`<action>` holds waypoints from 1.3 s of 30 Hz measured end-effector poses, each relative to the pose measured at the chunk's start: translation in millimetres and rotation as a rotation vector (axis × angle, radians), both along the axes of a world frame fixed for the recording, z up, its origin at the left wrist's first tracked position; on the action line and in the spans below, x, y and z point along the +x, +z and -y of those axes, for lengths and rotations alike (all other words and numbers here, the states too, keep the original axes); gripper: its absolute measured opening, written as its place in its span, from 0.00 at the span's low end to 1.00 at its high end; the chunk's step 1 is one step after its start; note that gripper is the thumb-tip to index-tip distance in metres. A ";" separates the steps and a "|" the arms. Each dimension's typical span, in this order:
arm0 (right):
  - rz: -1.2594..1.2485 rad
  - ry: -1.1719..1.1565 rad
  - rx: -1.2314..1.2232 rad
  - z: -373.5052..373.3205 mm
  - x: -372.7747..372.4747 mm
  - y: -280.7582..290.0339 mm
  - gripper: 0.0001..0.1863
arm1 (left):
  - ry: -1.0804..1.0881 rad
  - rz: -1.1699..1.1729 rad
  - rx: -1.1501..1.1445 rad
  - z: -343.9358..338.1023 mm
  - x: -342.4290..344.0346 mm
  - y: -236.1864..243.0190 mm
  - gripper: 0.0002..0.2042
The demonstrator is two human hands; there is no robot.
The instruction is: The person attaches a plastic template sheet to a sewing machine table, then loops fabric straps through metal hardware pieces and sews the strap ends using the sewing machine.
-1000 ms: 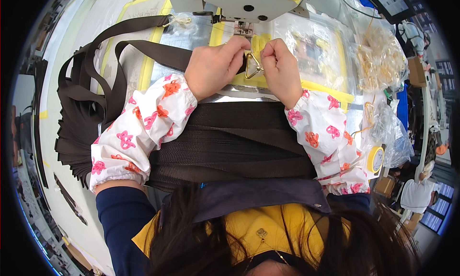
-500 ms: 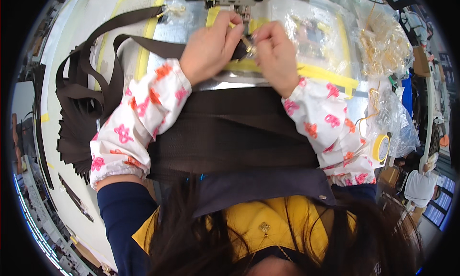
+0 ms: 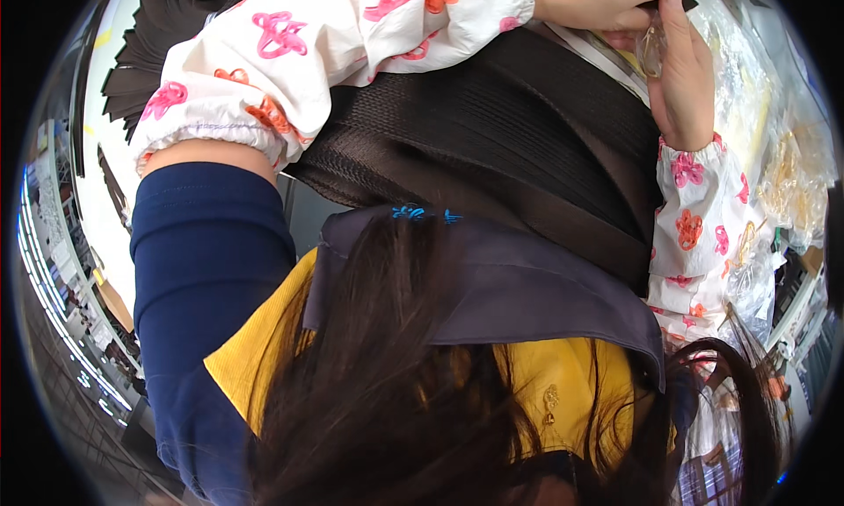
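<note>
Far left of the glinting loop (image 3: 651,56), a fanned stack of dark strap (image 3: 163,62). Closer on the loop's left, a flowered sleeve cover (image 3: 352,53), slanting up toward the loop. Below and left of the loop, a broad heap of dark webbing (image 3: 501,128) (layer upon layer, sagging into soft folds).

Directly up and left of the loop, the left hand (image 3: 598,0), reaching in sideways, partly cut by the view's upper edge; fingers curled and bunched close together just above the loop. Cannot tell whether pinching the loop or only the strap.

At the loop itself, long axis roughly up and down in the view, lower end toward the wearer: below the left fingertips, along the left side of the right hand (image 3: 688,80). Right hand the nearer, lying alongside and seemingly touching; left hand near the upper end only.

Just right of the loop, right-hand fingers pointing up, fairly straight; cannot tell whether gripping. Up and right of the loop, a dark strap end (image 3: 687,0) poking past the fingertips. Farther right of the loop, clear plastic (image 3: 738,75), then a bag of golden pieces (image 3: 796,163).
</note>
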State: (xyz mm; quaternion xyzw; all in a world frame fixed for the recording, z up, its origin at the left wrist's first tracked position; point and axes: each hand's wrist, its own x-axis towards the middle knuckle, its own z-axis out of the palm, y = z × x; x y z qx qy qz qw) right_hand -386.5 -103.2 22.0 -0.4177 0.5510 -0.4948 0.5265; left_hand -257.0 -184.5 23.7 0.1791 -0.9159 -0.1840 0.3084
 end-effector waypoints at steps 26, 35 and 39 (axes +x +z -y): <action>0.026 -0.156 0.008 3.2 -26.7 -21.0 0.16 | -0.050 0.104 -0.322 -4.5 -4.5 1.0 0.10; -0.224 -0.072 -0.105 -0.8 -11.5 -14.3 0.18 | -0.135 0.161 0.558 9.7 12.4 17.0 0.13; -0.491 -0.108 -0.224 -4.0 -15.3 -31.7 0.24 | -0.281 0.135 0.667 14.8 10.5 -5.3 0.14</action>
